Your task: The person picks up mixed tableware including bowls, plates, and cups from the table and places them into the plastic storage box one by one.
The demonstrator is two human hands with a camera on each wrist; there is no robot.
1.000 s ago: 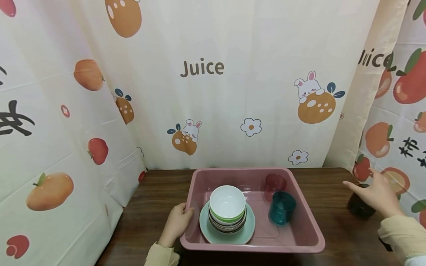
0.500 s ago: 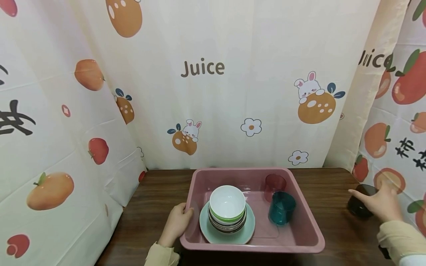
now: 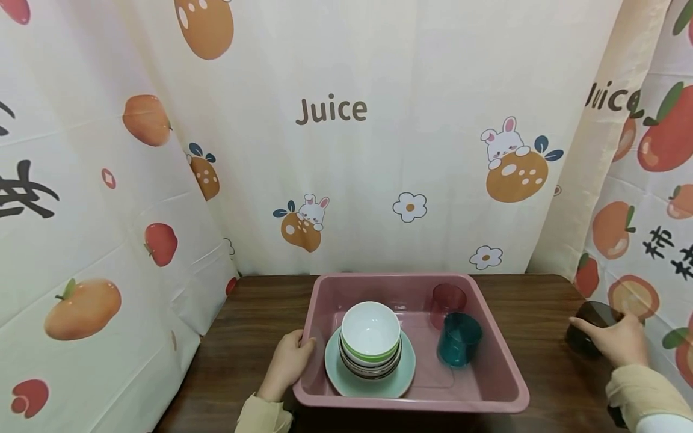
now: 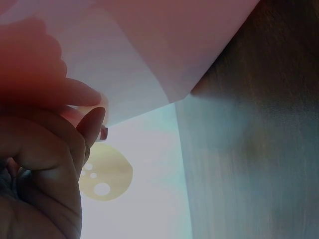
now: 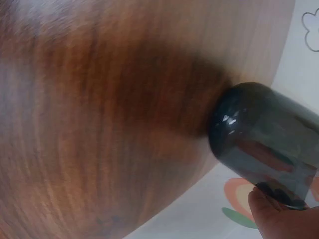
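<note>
My left hand (image 3: 287, 364) grips the left wall of a pink plastic basin (image 3: 503, 361); in the left wrist view the thumb and fingers (image 4: 92, 127) pinch its rim. At the far right of the table, my right hand (image 3: 622, 340) holds a dark see-through cup (image 3: 587, 328), thumb on the near side and fingers partly hidden behind it. In the right wrist view the cup (image 5: 264, 144) shows its rounded base towards the table, with a shadow beside it. Whether the base touches the wood I cannot tell.
Inside the basin, a stack of bowls (image 3: 370, 331) stands on a pale green plate (image 3: 408, 367). A red see-through cup (image 3: 446, 300) and a teal cup (image 3: 459, 340) stand at its right. Fruit-printed curtains (image 3: 352, 180) border the brown wooden table (image 3: 260, 307).
My right hand has come down and closed around the dark cup, which now looks slightly shifted. The left hand and the basin have stayed put.
</note>
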